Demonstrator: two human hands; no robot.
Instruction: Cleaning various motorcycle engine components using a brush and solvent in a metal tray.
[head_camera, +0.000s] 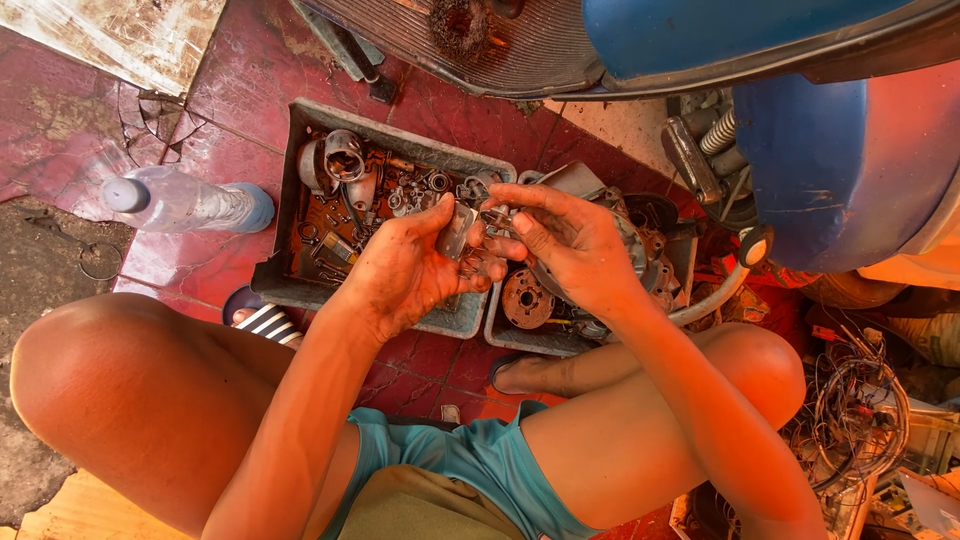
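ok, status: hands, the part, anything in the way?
Left hand holds small metal part. Right hand pinches its other end. Both over grey parts tray. Nothing between the hands; plastic bottle lies off to the left.

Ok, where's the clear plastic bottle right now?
In the head view the clear plastic bottle lies on its side on the red floor at the left, just left of the grey parts tray and above the person's knee.

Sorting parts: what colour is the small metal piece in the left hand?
Dull grey metal piece, head view.
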